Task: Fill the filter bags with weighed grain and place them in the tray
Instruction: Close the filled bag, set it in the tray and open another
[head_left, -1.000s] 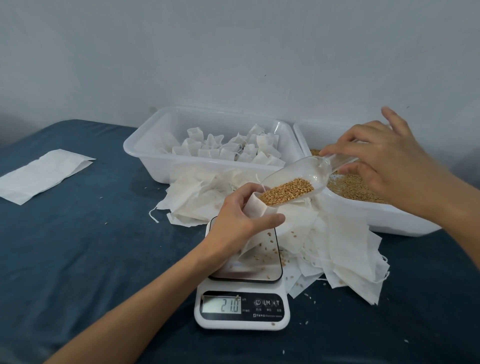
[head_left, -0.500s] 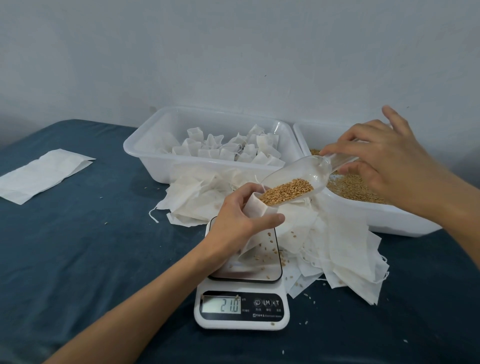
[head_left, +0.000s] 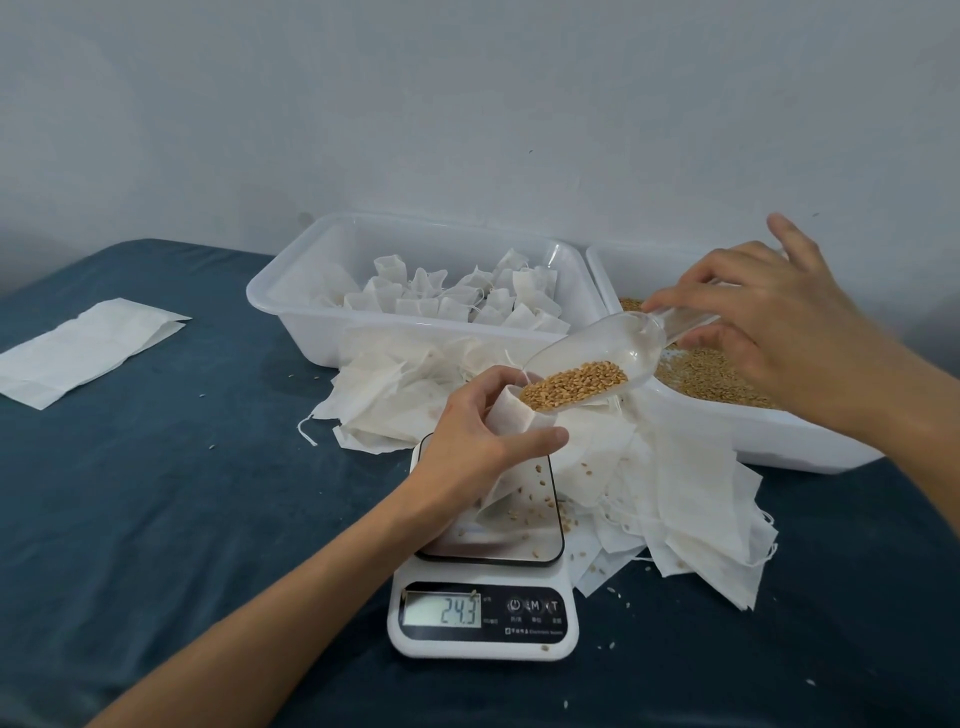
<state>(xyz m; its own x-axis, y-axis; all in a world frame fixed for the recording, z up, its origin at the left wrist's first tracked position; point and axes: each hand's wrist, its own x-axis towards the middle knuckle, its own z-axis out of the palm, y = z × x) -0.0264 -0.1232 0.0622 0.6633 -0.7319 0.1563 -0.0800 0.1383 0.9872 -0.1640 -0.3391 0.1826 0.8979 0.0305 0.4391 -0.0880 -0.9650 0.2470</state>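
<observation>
- Your left hand (head_left: 480, 441) grips the filter bag (head_left: 511, 415) open above the scale (head_left: 485, 597); your right hand (head_left: 769, 322) pinches the handle of the clear scoop (head_left: 597, 358), whose grain (head_left: 574, 385) sits at the bag's mouth.
- The tray (head_left: 311, 265) of filled bags lies beyond your left hand, its near rim against loose bags (head_left: 691, 493).
- Left of your left forearm the blue cloth (head_left: 156, 493) lies open; a pale wall stands behind.

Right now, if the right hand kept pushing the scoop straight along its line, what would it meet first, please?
Most likely the open mouth of the filter bag held by the left hand; the scoop in the right hand already points into it, though depth is uncertain.
</observation>
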